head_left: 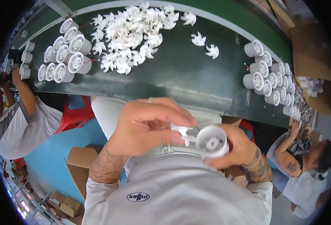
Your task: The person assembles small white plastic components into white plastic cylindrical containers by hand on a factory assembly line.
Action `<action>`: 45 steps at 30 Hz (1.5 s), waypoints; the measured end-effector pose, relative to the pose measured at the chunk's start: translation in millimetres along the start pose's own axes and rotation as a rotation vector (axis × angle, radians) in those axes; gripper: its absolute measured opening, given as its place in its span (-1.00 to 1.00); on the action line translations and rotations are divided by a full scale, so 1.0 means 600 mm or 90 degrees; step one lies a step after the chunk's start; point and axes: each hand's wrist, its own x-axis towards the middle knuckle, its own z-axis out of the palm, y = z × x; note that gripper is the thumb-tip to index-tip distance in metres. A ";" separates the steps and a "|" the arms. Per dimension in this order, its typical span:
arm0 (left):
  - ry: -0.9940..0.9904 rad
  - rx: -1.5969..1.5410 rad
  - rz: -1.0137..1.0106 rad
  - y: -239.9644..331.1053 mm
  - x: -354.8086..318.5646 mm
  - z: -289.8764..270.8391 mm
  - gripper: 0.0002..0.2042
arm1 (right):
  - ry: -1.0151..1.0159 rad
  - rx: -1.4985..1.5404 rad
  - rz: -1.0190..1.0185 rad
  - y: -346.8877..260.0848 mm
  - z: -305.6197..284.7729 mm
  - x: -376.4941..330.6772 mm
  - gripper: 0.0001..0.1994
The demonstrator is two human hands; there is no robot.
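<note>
White plastic impeller pinched in my left hand fingers, at 9 o'clock of white cylinder housing; right hand grips housing, open mouth and long axis facing impeller, nearly touching. Both above lap, bench at 12 o'clock.

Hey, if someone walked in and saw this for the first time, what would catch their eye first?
Probably the two hands low in the middle: the left hand holds a small white bladed fan piece at the open end of a white plastic cylinder held in the right hand. Next, the heap of white fan pieces at the top of the dark green belt, flanked by clusters of white cylinders at upper left and right.
</note>
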 end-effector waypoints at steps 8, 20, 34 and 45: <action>-0.224 0.141 0.026 0.000 -0.018 0.031 -0.82 | -0.124 -0.263 -0.323 -0.008 0.006 -0.003 -0.37; -0.353 0.142 0.013 -0.033 -0.058 0.022 -0.88 | -0.131 -0.250 -0.435 0.036 0.059 -0.021 -0.37; -0.288 -0.010 -0.042 -0.061 -0.101 0.031 -0.86 | -0.195 -0.120 -0.392 0.052 0.077 -0.014 -0.29; -0.253 -0.057 -0.110 -0.079 -0.126 0.038 -0.89 | -0.162 -0.192 -0.440 0.060 0.091 -0.025 -0.35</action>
